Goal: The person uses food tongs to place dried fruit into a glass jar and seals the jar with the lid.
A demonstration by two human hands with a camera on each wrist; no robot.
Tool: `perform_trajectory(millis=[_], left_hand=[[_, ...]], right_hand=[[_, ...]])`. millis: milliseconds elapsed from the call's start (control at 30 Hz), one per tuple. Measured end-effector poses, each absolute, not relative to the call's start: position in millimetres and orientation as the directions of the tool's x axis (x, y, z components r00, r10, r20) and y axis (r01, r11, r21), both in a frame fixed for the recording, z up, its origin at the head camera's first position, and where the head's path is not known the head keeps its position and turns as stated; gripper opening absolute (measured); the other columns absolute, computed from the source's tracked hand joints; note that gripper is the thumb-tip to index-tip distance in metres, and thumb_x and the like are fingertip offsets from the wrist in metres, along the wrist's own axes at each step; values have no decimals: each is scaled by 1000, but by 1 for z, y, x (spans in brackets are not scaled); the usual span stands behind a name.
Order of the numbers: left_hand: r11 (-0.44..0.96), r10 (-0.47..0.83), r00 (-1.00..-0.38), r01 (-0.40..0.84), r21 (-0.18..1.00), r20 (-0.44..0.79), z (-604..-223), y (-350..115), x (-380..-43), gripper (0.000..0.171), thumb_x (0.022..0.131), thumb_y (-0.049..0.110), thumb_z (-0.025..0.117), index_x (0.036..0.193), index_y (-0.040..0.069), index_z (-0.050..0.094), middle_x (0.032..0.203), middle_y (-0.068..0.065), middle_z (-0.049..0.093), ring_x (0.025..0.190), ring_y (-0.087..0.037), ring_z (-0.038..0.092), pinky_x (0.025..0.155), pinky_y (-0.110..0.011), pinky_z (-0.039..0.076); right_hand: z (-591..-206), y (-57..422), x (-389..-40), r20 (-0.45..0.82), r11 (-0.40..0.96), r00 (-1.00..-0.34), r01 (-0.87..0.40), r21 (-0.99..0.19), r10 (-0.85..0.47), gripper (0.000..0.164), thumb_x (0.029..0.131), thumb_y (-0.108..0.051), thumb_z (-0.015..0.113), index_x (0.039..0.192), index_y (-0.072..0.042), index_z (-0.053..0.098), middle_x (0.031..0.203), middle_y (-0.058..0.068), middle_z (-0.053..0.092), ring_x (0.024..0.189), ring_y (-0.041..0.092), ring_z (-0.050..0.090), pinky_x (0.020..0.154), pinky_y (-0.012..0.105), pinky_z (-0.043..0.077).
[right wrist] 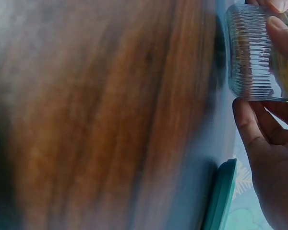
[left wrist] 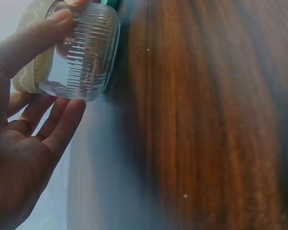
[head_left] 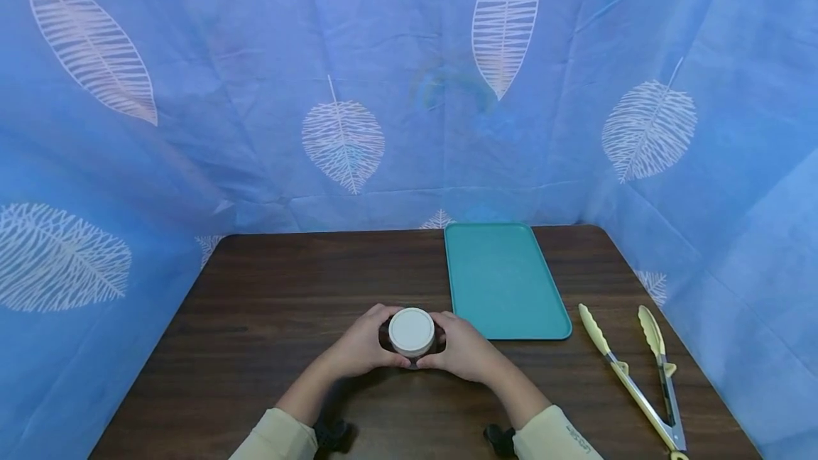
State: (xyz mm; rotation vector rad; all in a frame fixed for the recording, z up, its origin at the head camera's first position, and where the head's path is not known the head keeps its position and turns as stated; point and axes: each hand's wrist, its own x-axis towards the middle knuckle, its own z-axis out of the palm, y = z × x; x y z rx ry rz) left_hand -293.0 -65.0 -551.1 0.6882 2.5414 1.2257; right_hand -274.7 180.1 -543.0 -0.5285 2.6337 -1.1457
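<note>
A small ribbed glass jar (head_left: 412, 333) with a cream lid stands on the dark wooden table (head_left: 275, 289) near its front middle. My left hand (head_left: 366, 343) cups its left side and my right hand (head_left: 465, 351) its right side. In the left wrist view the thumb lies on the ribbed glass of the jar (left wrist: 81, 55) and the fingers (left wrist: 62, 127) curl below it. In the right wrist view fingertips (right wrist: 283, 36) press the wall of the jar (right wrist: 252, 52), with the thumb beneath. The glass looks see-through, and I make out nothing inside.
A teal tray (head_left: 505, 282) lies just right of and behind the hands, its edge (right wrist: 221, 196) showing in the right wrist view. Pale yellow tongs (head_left: 633, 368) lie at the front right. Blue leaf-print cloth (head_left: 409, 91) walls the table on three sides.
</note>
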Motion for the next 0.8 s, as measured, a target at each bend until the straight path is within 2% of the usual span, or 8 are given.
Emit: perform_trajectory(millis=[300, 533, 633, 700, 767, 800], left_hand=[[595, 505, -862, 318, 738, -35, -546, -60, -291, 89, 82, 33, 98, 156, 13, 54, 138, -8, 61, 131, -29, 61, 113, -59, 51], [608, 517, -855, 345, 715, -27, -549, -61, -289, 89, 83, 33, 97, 156, 13, 51, 143, -10, 59, 132, -29, 59, 113, -59, 51], [608, 525, -851, 352, 712, -28, -553, -63, -287, 97, 82, 37, 98, 159, 11, 47, 146, -12, 56, 133, -29, 59, 113, -59, 51], [602, 524, -851, 337, 723, -40, -554, -65, -288, 105, 80, 42, 99, 163, 11, 42, 154, -15, 52, 138, -32, 57, 114, -61, 50], [592, 529, -847, 324, 738, -53, -551, -68, -288, 114, 80, 49, 97, 168, 13, 35, 166, -17, 42, 149, -37, 50, 117, -65, 46], [585, 536, -842, 321, 745, -59, -548, -69, -289, 116, 81, 52, 95, 170, 14, 31, 172, -17, 34, 154, -41, 44, 119, -67, 44]], right_hand=[[-543, 177, -273, -58, 683, -917, -250, -687, -394, 79, 83, -27, 98, 149, -6, 61, 138, 13, 67, 131, 34, 66, 108, 57, 55], [-547, 178, -270, -65, 676, -916, -243, -696, -397, 80, 83, -27, 97, 150, -5, 59, 138, 14, 66, 129, 35, 65, 106, 58, 56], [-552, 178, -267, -77, 664, -918, -222, -714, -390, 95, 82, -33, 98, 159, -4, 50, 150, 18, 59, 137, 39, 60, 110, 61, 53], [-552, 179, -265, -94, 663, -918, -204, -720, -385, 110, 81, -41, 98, 167, -6, 39, 162, 22, 48, 146, 43, 53, 114, 65, 49], [-546, 182, -265, -106, 656, -916, -192, -730, -386, 119, 83, -49, 95, 173, -11, 26, 172, 23, 33, 155, 48, 43, 117, 70, 44], [-542, 184, -265, -104, 652, -917, -192, -733, -386, 117, 87, -52, 91, 174, -14, 23, 176, 22, 28, 158, 49, 39, 118, 72, 42]])
